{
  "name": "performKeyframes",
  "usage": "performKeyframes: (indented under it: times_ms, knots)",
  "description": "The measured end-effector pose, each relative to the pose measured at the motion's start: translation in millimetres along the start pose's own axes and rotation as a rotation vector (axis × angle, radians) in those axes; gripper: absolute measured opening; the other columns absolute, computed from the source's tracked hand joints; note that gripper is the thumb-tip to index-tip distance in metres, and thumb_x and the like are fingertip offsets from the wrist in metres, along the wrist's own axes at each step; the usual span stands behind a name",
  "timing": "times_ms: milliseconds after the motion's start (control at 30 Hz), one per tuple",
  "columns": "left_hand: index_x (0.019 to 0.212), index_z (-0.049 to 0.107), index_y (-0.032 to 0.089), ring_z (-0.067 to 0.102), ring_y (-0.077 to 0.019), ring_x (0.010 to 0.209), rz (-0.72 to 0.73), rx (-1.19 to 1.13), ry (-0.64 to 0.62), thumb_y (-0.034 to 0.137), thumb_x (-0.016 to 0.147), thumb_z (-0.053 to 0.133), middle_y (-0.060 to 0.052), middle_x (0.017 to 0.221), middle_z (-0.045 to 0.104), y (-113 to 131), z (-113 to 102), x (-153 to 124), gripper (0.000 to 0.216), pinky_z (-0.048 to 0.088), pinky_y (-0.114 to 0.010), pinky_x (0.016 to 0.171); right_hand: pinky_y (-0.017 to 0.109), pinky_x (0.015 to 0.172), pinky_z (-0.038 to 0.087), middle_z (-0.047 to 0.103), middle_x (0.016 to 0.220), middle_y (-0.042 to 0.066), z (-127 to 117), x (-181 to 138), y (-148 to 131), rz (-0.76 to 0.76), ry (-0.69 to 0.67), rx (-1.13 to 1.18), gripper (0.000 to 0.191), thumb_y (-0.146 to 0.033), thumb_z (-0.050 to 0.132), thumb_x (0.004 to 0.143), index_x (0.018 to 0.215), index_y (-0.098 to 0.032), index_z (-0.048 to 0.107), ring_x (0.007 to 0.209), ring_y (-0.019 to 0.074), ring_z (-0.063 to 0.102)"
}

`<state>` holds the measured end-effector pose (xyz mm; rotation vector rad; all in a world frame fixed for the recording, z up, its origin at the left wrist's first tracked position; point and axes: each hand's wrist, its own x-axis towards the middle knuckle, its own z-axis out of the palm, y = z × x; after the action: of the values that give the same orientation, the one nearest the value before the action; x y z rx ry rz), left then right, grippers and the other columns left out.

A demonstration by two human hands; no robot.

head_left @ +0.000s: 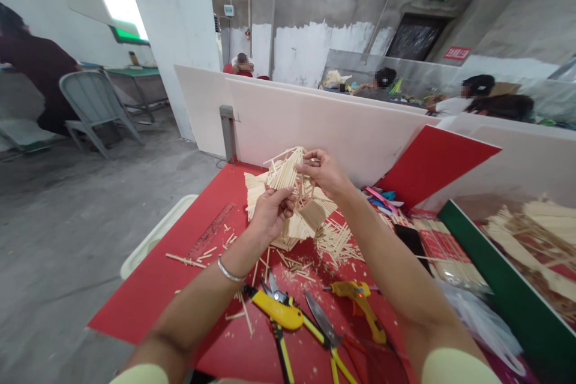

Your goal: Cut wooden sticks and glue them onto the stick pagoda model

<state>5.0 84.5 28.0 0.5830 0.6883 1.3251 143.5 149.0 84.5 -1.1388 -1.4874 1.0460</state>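
A model built of pale wooden sticks (283, 173) rises over the middle of the red table, with fan-like stick panels spread around its base. My left hand (271, 214) is closed at the lower front edge of its upper panel, thumb and fingers pinched together. Up at the panel's right side, my right hand (324, 171) grips the sticks between thumb and fingertips. The exact contact points are partly hidden by my fingers. Loose cut sticks (338, 241) lie in a heap just right of the model, below my right forearm.
On the red tabletop (135, 306) lie a yellow utility knife (281, 310), cutters (282, 348), scissors (321, 318), a yellow glue gun (360, 303) and a clear ruler (210, 230). Bundled sticks (443, 246) sit right, beside a green board (477, 252). A white partition (315, 126) stands behind; people work beyond it.
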Motion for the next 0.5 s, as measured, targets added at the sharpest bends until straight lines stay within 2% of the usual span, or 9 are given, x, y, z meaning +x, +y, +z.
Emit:
performKeyframes:
  times_ms: [133, 233, 300, 433, 500]
  knots:
    - [0.065, 0.058, 0.013, 0.044, -0.0046, 0.039, 0.014, 0.058, -0.007, 0.027, 0.061, 0.08, 0.003, 0.047, 0.053, -3.5, 1.3, 0.6, 0.026, 0.027, -0.016, 0.035, 0.019, 0.037, 0.03, 0.057, 0.071, -0.003, 1.1, -2.9, -2.1, 0.002, -0.009, 0.007, 0.047, -0.038, 0.082, 0.059, 0.09, -0.021, 0.051, 0.048, 0.006, 0.045]
    - [0.067, 0.057, 0.014, 0.044, -0.0047, 0.039, 0.009, 0.066, 0.002, 0.026, 0.06, 0.08, 0.003, 0.047, 0.053, -4.0, 3.2, -2.4, 0.027, 0.028, -0.016, 0.035, 0.02, 0.037, 0.031, 0.055, 0.069, -0.003, 2.1, -7.5, -5.1, -0.01, -0.022, 0.015, 0.044, -0.038, 0.08, 0.061, 0.089, -0.022, 0.05, 0.048, 0.0062, 0.044]
    - [0.068, 0.056, 0.014, 0.045, -0.0046, 0.041, 0.01, 0.062, 0.012, 0.024, 0.058, 0.081, 0.004, 0.049, 0.054, -2.6, 4.6, -9.3, 0.028, 0.029, -0.015, 0.036, 0.021, 0.04, 0.035, 0.058, 0.075, 0.0, 1.6, -13.5, -7.2, -0.021, -0.013, -0.012, 0.041, -0.039, 0.078, 0.064, 0.09, -0.021, 0.052, 0.052, 0.0076, 0.047]
    - [0.071, 0.058, 0.015, 0.046, -0.0043, 0.041, -0.025, 0.071, -0.009, 0.02, 0.056, 0.081, 0.004, 0.051, 0.055, 1.3, 5.0, -37.9, 0.027, 0.03, -0.015, 0.036, 0.027, 0.052, 0.045, 0.063, 0.099, 0.007, -8.0, -43.3, -7.4, -0.13, 0.038, -0.129, 0.037, -0.042, 0.071, 0.074, 0.102, -0.022, 0.056, 0.068, 0.0128, 0.056]
    - [0.072, 0.06, 0.015, 0.046, -0.004, 0.04, -0.026, 0.076, -0.011, 0.02, 0.056, 0.081, 0.004, 0.051, 0.055, 1.7, 3.0, -54.8, 0.027, 0.03, -0.014, 0.036, 0.029, 0.059, 0.046, 0.064, 0.1, 0.006, -19.6, -70.4, -1.5, -0.178, 0.031, -0.219, 0.035, -0.04, 0.069, 0.076, 0.106, -0.024, 0.059, 0.072, 0.0146, 0.057]
